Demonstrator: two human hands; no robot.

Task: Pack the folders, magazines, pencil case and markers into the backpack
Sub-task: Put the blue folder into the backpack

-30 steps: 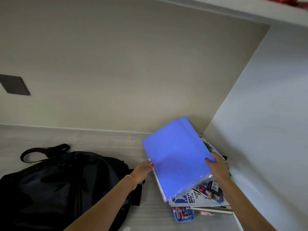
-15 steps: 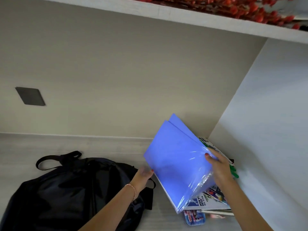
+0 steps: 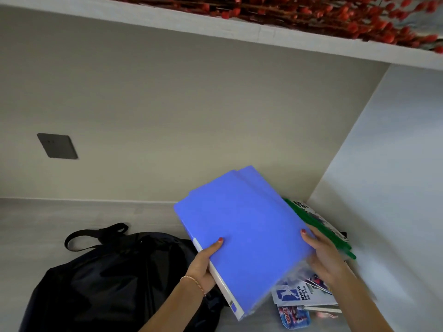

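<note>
So the blue folders [image 3: 242,236] were up off the tabletop [image 3: 72,214], tilted, sitting in the lower middle of the frame. Looked like two of them stacked, one edge peeking out behind the other at the top. The left hand [image 3: 203,267] had its grip clamped on the spine edge, thumb on the cover and fingers curled underneath. The right hand [image 3: 323,257] gripped the opposite edge the same way, thumb on top — so both hands were closed on the folders.

The black backpack [image 3: 107,279] was slumped at lower left, just beside the left wrist. I couldn't tell from this angle whether it was unzipped, and nothing I could see was inside it.

Under and to the right of the folders, in the lower right corner, the magazines [image 3: 302,295] were lying in a pile, with green markers [image 3: 318,231] resting on top near the right hand. A small printed pouch [image 3: 293,316] poked out at the bottom edge — probably the pencil case.

My read: packing had basically just started. Folders in hand but not in the bag, everything else waiting.

Behind it all, a grey wall plate [image 3: 57,146] at left and red berry branches [image 3: 335,17] on the shelf [image 3: 167,25] up top.
</note>
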